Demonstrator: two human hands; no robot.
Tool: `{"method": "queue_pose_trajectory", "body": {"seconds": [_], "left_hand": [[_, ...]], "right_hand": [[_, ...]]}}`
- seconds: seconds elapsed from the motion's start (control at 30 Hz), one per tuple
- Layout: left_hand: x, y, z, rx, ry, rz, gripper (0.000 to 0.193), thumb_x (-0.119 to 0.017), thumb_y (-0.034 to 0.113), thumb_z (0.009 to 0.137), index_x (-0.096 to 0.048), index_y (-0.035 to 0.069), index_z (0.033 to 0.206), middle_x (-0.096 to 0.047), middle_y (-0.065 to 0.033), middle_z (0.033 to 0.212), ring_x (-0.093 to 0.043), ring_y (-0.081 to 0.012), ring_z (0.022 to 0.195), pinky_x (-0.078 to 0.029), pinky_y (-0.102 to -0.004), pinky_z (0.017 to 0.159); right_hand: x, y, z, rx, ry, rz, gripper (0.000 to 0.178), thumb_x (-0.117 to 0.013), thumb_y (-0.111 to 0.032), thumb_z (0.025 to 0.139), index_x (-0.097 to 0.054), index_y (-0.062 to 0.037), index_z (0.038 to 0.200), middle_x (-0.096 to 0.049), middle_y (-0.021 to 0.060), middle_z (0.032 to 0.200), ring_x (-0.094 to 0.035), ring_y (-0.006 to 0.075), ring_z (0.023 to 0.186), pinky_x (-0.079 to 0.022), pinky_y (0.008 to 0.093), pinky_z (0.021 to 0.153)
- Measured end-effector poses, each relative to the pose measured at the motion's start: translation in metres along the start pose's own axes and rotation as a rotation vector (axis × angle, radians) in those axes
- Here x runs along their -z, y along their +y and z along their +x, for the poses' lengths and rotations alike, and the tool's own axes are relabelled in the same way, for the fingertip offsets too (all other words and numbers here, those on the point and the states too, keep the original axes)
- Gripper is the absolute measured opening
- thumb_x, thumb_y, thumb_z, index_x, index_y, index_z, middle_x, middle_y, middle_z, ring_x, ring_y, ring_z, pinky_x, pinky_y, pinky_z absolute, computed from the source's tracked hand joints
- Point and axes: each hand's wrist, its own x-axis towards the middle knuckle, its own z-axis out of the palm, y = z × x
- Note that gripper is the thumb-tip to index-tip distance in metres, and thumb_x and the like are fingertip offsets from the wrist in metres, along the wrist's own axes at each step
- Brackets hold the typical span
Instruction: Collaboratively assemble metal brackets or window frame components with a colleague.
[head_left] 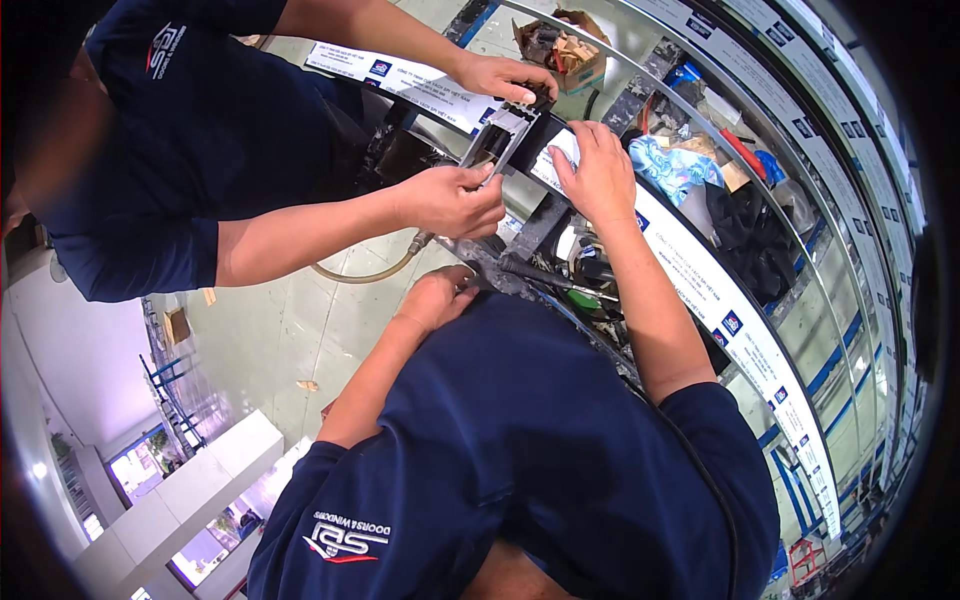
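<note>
A long profile (690,268) with white printed protective film runs diagonally across the bench. My right hand (602,182) rests over it, with the fingers at its far edge and the thumb apart on the white face. My left hand (437,298) is at the bench's near edge, its fingers curled; what they hold, if anything, is hidden. Just beyond, a metal clamp-like fixture (503,135) stands across the profile. A co-worker's one hand (510,80) grips its dark top, while the other hand (455,200) pinches at its lower end.
The co-worker (200,150) leans in from the left. Behind the profile are a cardboard box (580,70) of scraps, a blue patterned cloth (672,168) and a black plastic bag (755,240). A hose (365,275) hangs near the bench. More filmed profiles (850,150) line the right.
</note>
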Motion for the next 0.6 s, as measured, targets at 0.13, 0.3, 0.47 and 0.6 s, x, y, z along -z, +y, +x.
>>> {"method": "queue_pose_trajectory", "body": {"seconds": [0.13, 0.3, 0.47, 0.6], "left_hand": [[-0.0012, -0.005, -0.0008, 0.013, 0.006, -0.018, 0.033, -0.071, 0.032, 0.096, -0.073, 0.006, 0.117, -0.078, -0.0183, 0.105, -0.073, -0.0381, 0.102, -0.057, -0.046, 0.092], [0.0024, -0.0075, -0.0029, 0.025, -0.02, -0.036, 0.034, -0.071, 0.032, 0.097, -0.072, 0.006, 0.118, -0.078, -0.019, 0.107, -0.073, -0.0376, 0.103, -0.057, -0.0455, 0.093], [-0.0014, -0.011, -0.0028, 0.019, -0.004, -0.028, 0.036, -0.071, 0.032, 0.098, -0.074, 0.005, 0.121, -0.079, -0.0163, 0.106, -0.074, -0.0376, 0.098, -0.058, -0.0438, 0.091], [-0.002, -0.0103, -0.0012, 0.015, 0.002, -0.037, 0.037, -0.071, 0.033, 0.098, -0.073, 0.005, 0.122, -0.079, -0.0168, 0.107, -0.074, -0.038, 0.098, -0.058, -0.0438, 0.091]], "right_hand": [[-0.0029, 0.0011, 0.0001, 0.016, 0.009, -0.028, 0.047, -0.073, -0.036, 0.095, -0.066, -0.0059, 0.131, -0.066, 0.0145, 0.128, -0.063, 0.0361, 0.12, -0.051, 0.0457, 0.103], [-0.0048, 0.0005, 0.0005, 0.004, 0.005, -0.044, 0.048, -0.073, -0.037, 0.094, -0.067, -0.0056, 0.13, -0.066, 0.0131, 0.127, -0.063, 0.0339, 0.121, -0.051, 0.0459, 0.104], [-0.0037, -0.0023, 0.0001, 0.0, -0.003, -0.059, 0.048, -0.073, -0.037, 0.094, -0.067, -0.0056, 0.13, -0.066, 0.0132, 0.126, -0.063, 0.0342, 0.121, -0.051, 0.0461, 0.103], [-0.0026, -0.003, 0.0008, 0.01, -0.001, -0.062, 0.047, -0.073, -0.036, 0.094, -0.067, -0.005, 0.129, -0.066, 0.0137, 0.125, -0.063, 0.0347, 0.12, -0.051, 0.046, 0.103]]}}
